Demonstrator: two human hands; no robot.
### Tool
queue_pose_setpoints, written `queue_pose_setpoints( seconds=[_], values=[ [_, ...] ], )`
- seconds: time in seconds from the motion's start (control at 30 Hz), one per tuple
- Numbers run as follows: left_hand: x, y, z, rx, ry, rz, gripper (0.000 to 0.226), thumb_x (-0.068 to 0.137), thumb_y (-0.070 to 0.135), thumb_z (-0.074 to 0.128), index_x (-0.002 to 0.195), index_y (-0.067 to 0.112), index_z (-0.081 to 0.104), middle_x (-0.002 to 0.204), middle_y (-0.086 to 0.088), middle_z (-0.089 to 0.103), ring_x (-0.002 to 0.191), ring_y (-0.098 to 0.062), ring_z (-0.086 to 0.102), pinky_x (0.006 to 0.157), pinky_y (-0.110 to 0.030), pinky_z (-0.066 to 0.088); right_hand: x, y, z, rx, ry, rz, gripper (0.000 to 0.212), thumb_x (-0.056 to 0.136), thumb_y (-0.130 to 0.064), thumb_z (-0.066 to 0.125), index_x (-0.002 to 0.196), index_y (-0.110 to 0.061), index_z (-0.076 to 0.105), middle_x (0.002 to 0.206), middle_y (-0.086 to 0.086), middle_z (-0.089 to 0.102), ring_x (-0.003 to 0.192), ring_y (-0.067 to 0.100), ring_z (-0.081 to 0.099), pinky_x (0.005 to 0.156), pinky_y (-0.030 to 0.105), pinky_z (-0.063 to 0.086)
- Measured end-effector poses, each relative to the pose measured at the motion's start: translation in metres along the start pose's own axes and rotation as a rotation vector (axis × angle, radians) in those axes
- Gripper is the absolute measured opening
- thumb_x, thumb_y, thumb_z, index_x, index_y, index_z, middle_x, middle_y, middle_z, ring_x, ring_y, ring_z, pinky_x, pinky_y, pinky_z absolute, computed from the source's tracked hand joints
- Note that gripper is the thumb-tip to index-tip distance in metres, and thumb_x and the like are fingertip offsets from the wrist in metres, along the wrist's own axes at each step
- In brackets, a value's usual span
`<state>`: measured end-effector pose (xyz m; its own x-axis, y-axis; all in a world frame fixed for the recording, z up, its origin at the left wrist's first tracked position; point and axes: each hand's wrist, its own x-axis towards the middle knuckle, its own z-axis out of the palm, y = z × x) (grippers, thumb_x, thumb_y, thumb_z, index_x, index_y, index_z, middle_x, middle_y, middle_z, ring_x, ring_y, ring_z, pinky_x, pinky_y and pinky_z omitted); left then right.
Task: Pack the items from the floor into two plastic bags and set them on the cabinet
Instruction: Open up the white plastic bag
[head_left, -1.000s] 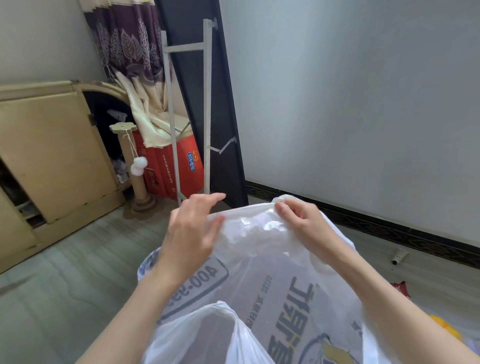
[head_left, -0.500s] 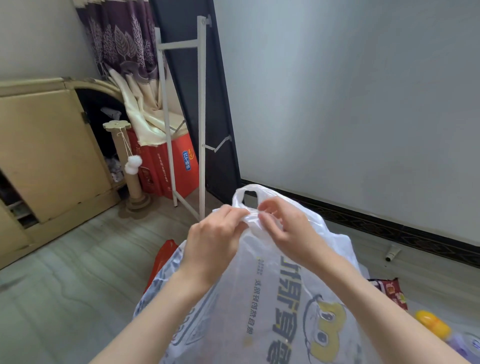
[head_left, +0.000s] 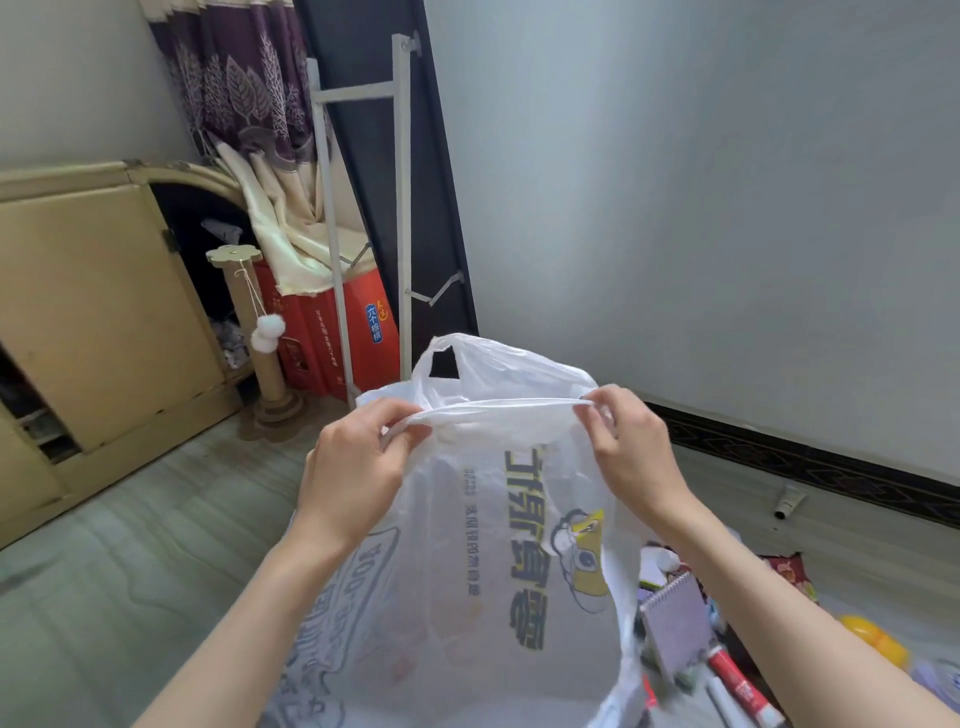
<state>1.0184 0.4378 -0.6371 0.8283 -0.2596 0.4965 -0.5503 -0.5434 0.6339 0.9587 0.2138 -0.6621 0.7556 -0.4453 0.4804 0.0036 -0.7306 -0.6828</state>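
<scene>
We hold the thin white translucent plastic bag (head_left: 498, 545) with dark and yellow printed lettering and a cartoon face up in front of us, above the grey wood-grain floor (head_left: 130, 561), its far handle loop standing free above the rim. Our left hand (head_left: 358, 483) pinches the near edge of the bag's mouth between thumb and curled fingers, and our right hand (head_left: 631, 447) pinches the same edge further right, so the plastic stretches taut between them. On the floor to the right of the bag lie a lilac spiral-bound notebook (head_left: 675, 618), a red and white tube (head_left: 740, 688), a yellow rounded plastic object (head_left: 878, 639) and a dark red patterned packet (head_left: 789, 571), close together. Further right, near the dark patterned skirting, a small grey tube (head_left: 787, 500) lies alone. At far left stands the beige wooden cabinet (head_left: 88, 317) with a door ajar; beside it are a cardboard scratching post (head_left: 260, 343) with white pompoms, a red carton (head_left: 337, 343) and a white metal frame (head_left: 402, 218) leaning against a dark panel, under a purple leaf-print curtain (head_left: 234, 78).
</scene>
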Motion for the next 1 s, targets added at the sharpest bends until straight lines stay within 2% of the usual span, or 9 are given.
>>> queue_pose_setpoints(
  seconds=[0.1,0.23,0.4,0.47,0.6,0.73,0.83,0.9,1.0],
  values=[
    [0.003,-0.006,-0.002,0.075,-0.051,-0.041,0.006,0.087,0.029,0.060,0.090,0.028,0.064,0.086,0.005,0.067,0.085,-0.021,0.059,0.072,-0.037,0.046,0.004,-0.001,0.001,0.110,-0.006,0.077,0.016,0.093,-0.016,0.051,0.078,-0.011,0.056,0.065,-0.005,0.051,0.062,0.010,0.045,0.059,0.024,0.023],
    [0.001,-0.008,0.003,0.264,0.020,0.019,0.013,0.088,0.013,0.056,0.098,0.021,0.059,0.089,0.000,0.060,0.093,-0.023,0.052,0.085,-0.030,0.026,0.005,-0.006,0.006,0.295,-0.018,0.127,0.028,0.093,-0.018,0.049,0.066,-0.018,0.048,0.057,-0.008,0.037,0.055,0.007,0.032,0.054,0.025,0.027],
    [-0.016,0.022,0.022,0.268,0.028,0.560,0.045,0.081,0.022,0.058,0.123,0.016,0.045,0.122,-0.004,0.056,0.112,-0.020,0.050,0.102,-0.038,0.034,-0.002,-0.022,0.013,0.481,-0.124,0.104,0.026,0.093,-0.019,0.049,0.068,-0.013,0.049,0.054,-0.014,0.038,0.051,0.000,0.031,0.049,0.016,0.029],
    [-0.022,0.031,0.035,0.255,-0.051,0.647,0.049,0.082,0.027,0.059,0.126,0.016,0.042,0.124,-0.004,0.056,0.112,-0.019,0.051,0.097,-0.034,0.040,-0.006,-0.028,0.017,0.523,-0.182,0.077,0.025,0.094,-0.016,0.047,0.069,-0.013,0.053,0.056,-0.013,0.040,0.050,-0.001,0.033,0.048,0.013,0.029],
    [-0.018,0.029,0.039,0.160,-0.130,0.491,0.036,0.083,0.009,0.063,0.118,0.007,0.055,0.105,-0.008,0.063,0.092,-0.025,0.063,0.073,-0.039,0.055,-0.005,-0.030,0.011,0.585,-0.207,0.137,0.030,0.096,-0.014,0.044,0.068,-0.019,0.053,0.060,-0.008,0.045,0.051,-0.001,0.038,0.050,0.015,0.034],
    [-0.014,0.019,0.032,0.197,-0.163,0.448,0.020,0.088,0.008,0.054,0.106,0.008,0.063,0.098,-0.007,0.066,0.081,-0.030,0.065,0.060,-0.043,0.055,-0.008,-0.019,0.006,0.263,-0.385,0.035,0.007,0.090,-0.028,0.054,0.084,-0.026,0.056,0.077,-0.011,0.055,0.071,0.004,0.051,0.068,0.024,0.043],
    [-0.010,0.012,0.029,0.185,-0.090,0.322,0.017,0.088,0.008,0.056,0.102,0.010,0.064,0.101,-0.005,0.068,0.087,-0.031,0.065,0.067,-0.045,0.053,-0.012,-0.009,0.005,-0.022,-0.546,-0.002,0.049,0.074,-0.050,0.065,0.116,-0.028,0.053,0.114,-0.010,0.054,0.109,0.009,0.047,0.094,0.028,0.039],
    [-0.007,0.009,0.028,0.161,-0.058,0.239,0.016,0.088,0.010,0.057,0.102,0.011,0.065,0.103,-0.003,0.068,0.091,-0.029,0.065,0.073,-0.046,0.052,-0.015,-0.006,0.008,-0.230,-0.534,-0.050,0.064,0.073,-0.047,0.067,0.130,-0.027,0.044,0.130,-0.009,0.043,0.123,0.012,0.033,0.103,0.032,0.032],
    [-0.002,0.003,0.023,0.102,-0.058,0.201,0.014,0.086,0.013,0.061,0.099,0.013,0.066,0.101,0.000,0.068,0.094,-0.024,0.064,0.079,-0.044,0.051,-0.013,-0.006,0.011,-0.355,-0.382,-0.176,0.039,0.082,-0.025,0.062,0.121,-0.024,0.057,0.120,-0.004,0.050,0.111,0.018,0.041,0.094,0.036,0.038]
  ],
)
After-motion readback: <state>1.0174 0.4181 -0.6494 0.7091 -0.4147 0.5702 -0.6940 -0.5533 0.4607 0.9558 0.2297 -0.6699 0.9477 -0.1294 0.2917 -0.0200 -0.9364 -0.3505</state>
